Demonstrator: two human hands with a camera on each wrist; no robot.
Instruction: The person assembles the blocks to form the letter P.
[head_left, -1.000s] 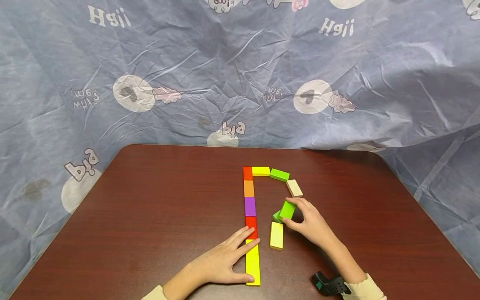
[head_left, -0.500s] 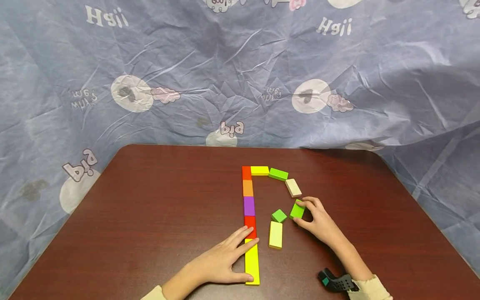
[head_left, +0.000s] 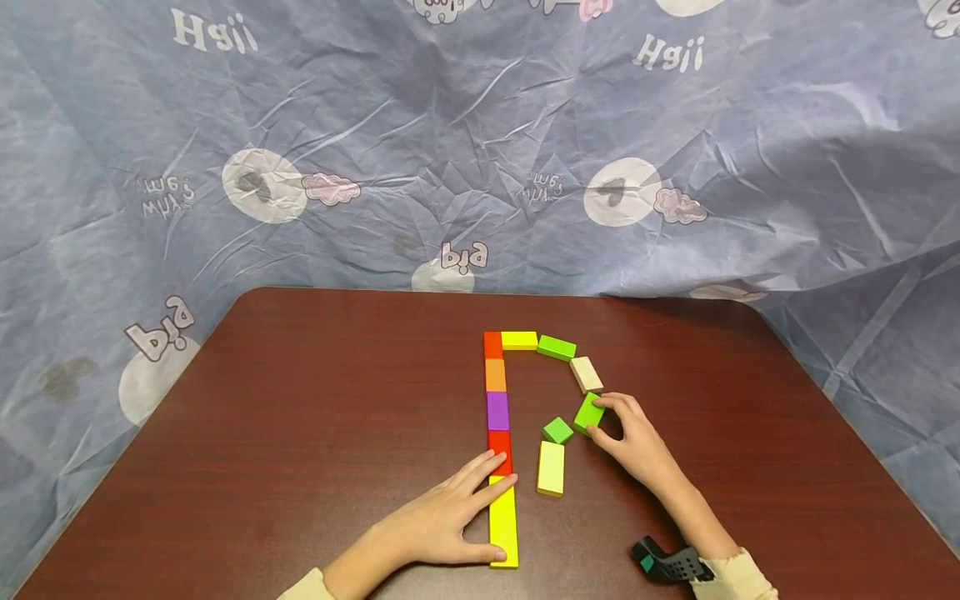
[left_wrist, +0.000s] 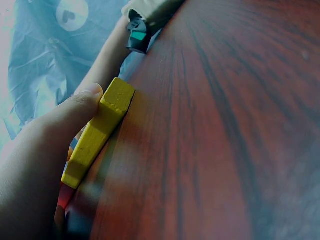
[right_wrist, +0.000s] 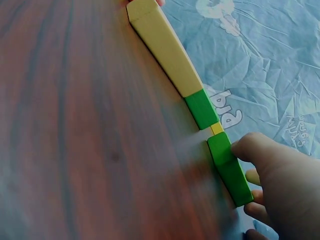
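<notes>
My right hand pinches a green block between thumb and fingers, low at the table and right by the near end of a cream block. In the right wrist view the thumb lies along one side of that green block. Left of it are a small green block and a pale yellow block. My left hand rests with fingers spread over the near end of a straight row, touching a yellow block and a red block. Its thumb lies against the yellow block's end.
The row runs away through a purple block, an orange block and a far red block. A far yellow block and a green block curve right towards the cream one. A patterned cloth hangs behind the dark table.
My right hand has carried the green block right from over the small green block, lowered it, then shifted it slightly back towards the cream block. The left hand has stayed in place.
</notes>
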